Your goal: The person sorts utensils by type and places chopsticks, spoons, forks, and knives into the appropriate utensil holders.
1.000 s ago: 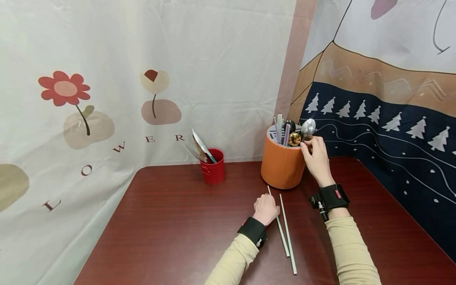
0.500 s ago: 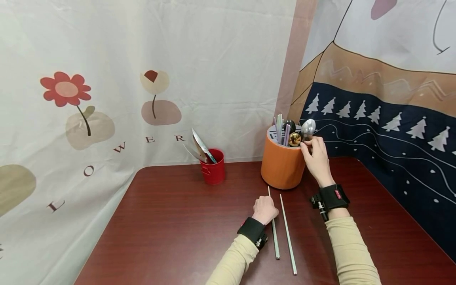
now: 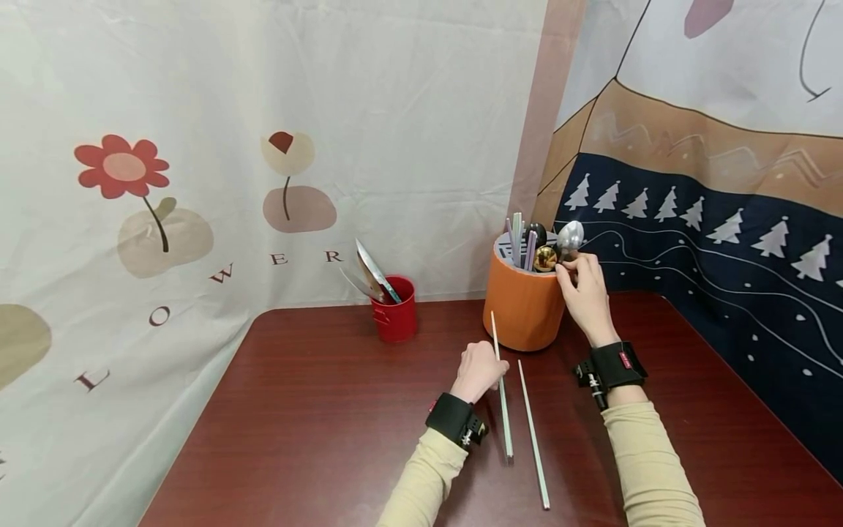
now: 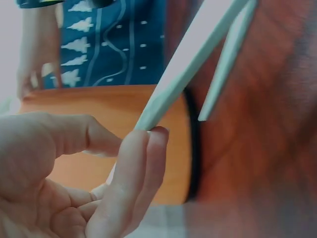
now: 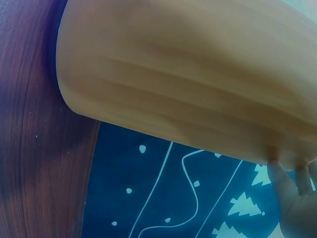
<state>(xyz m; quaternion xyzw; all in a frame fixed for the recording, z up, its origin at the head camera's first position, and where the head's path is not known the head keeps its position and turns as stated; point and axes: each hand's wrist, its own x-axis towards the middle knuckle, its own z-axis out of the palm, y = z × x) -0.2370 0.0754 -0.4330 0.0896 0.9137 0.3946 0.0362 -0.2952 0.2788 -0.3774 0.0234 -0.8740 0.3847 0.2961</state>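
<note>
In the head view my left hand (image 3: 479, 369) pinches a pale green chopstick (image 3: 505, 421), and the left wrist view shows thumb and fingers on that chopstick (image 4: 178, 74). Its far end overlaps the front of an orange utensil holder (image 3: 525, 307). A second pale chopstick (image 3: 534, 435) lies on the table to the right. My right hand (image 3: 586, 296) grips the holder's upper right rim, close beside a silver spoon (image 3: 570, 236). In the right wrist view, fingertips touch the holder's side (image 5: 173, 74); part of the hand is cut off.
Purple and pale chopsticks (image 3: 530, 249), a gold utensil (image 3: 544, 258) and a black one stand in the holder. Left of it, a red bucket (image 3: 397, 322) contains several knives (image 3: 375, 269). Printed cloths (image 3: 408, 146) hang behind the brown table (image 3: 316, 410).
The left chopstick has swung to a steeper angle, then risen toward the holder with my left hand. My right hand and the other chopstick stay in place.
</note>
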